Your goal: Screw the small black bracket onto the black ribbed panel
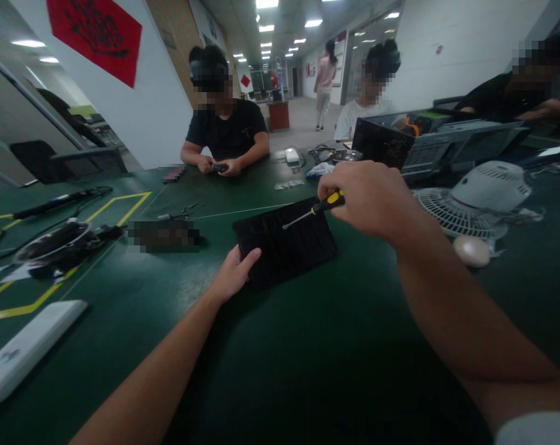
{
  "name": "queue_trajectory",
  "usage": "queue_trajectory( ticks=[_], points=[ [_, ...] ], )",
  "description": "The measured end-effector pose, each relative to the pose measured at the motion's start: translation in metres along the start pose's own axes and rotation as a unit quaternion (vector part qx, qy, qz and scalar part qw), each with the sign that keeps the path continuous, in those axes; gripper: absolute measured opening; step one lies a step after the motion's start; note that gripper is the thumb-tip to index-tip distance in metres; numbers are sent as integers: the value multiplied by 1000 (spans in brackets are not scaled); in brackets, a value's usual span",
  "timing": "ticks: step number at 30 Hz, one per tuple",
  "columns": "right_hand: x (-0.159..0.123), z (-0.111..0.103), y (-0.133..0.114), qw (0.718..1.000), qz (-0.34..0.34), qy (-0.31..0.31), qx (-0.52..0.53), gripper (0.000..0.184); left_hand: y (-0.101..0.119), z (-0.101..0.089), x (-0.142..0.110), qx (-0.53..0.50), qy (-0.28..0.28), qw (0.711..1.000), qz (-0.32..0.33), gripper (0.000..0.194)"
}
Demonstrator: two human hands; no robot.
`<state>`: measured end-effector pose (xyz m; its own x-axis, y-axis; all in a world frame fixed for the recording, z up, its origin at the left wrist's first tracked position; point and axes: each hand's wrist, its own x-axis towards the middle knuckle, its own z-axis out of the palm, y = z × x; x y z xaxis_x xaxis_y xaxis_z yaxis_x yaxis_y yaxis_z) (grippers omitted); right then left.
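A white case [34, 349] is lying on the green table [271, 358]. The left hand [236, 270] is gripping 1 black panel [292, 250], sitting mid-table, by its left side. Over it, a screwdriver [325, 204] is pointing leftward, the right hand [370, 198] clasping its handle. A white fan [491, 185] is lying rightward.

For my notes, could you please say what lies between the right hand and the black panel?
In the head view, a screwdriver extends from the right hand over the black panel.

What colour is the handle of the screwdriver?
The handle is yellow and black, seen in the head view.
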<state>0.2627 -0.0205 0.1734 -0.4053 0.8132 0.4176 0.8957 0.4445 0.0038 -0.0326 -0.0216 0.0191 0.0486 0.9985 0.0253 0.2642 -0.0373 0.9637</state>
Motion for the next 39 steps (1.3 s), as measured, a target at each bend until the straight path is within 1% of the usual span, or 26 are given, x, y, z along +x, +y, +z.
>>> queue_trajectory(
  ticks=[7, 11, 14, 17, 20, 23, 26, 28, 29, 31, 33, 34, 36, 39],
  points=[
    [3, 6, 0, 1000, -1, -1, -7, 27, 1, 2, -2, -16, -7, 1000, -8, 43],
    [4, 7, 0, 1000, -3, 7, -7, 27, 1, 2, -1, -18, -6, 1000, -2, 41],
    [3, 7, 0, 1000, -1, 4, -9, 26, 1, 1, -1, -13, -8, 1000, -5, 43],
    [3, 4, 0, 1000, 15, -8, -13, 26, 1, 0, -1, -13, -10, 1000, -7, 44],
    [2, 1, 0, 998, 57, -36, -17, 27, 1, 0, -1, -14, -9, 1000, -11, 44],
    [1, 0, 1, 992, 88, -85, -31, 30, 1, 0, -1, -11, -6, 1000, -12, 44],
    [3, 1, 5, 988, 71, -134, -39, 41, 0, 0, 0, -8, -8, 1000, -11, 45],
    [4, -1, 9, 986, 51, -159, -12, 48, -2, -1, 0, -5, -9, 1000, -11, 45],
    [4, -3, 12, 986, 44, -162, 13, 50, -3, -1, 1, -6, -11, 1000, -10, 46],
    [2, -7, 17, 988, 41, -129, 73, 49, -5, 0, 2, -11, -14, 1000, -11, 47],
    [0, -12, 23, 989, 47, -69, 121, 46, -7, 0, 3, -21, -16, 1000, -14, 48],
    [-2, -14, 26, 989, 51, -41, 136, 47, -8, 0, 3, -26, -15, 999, -15, 49],
    [-4, -16, 32, 987, 59, 3, 152, 48, -10, 1, 4, -36, -14, 999, -12, 51],
    [-4, -13, 40, 983, 88, 52, 152, 33, -10, 1, 5, -48, -20, 999, -5, 54]
  ],
)
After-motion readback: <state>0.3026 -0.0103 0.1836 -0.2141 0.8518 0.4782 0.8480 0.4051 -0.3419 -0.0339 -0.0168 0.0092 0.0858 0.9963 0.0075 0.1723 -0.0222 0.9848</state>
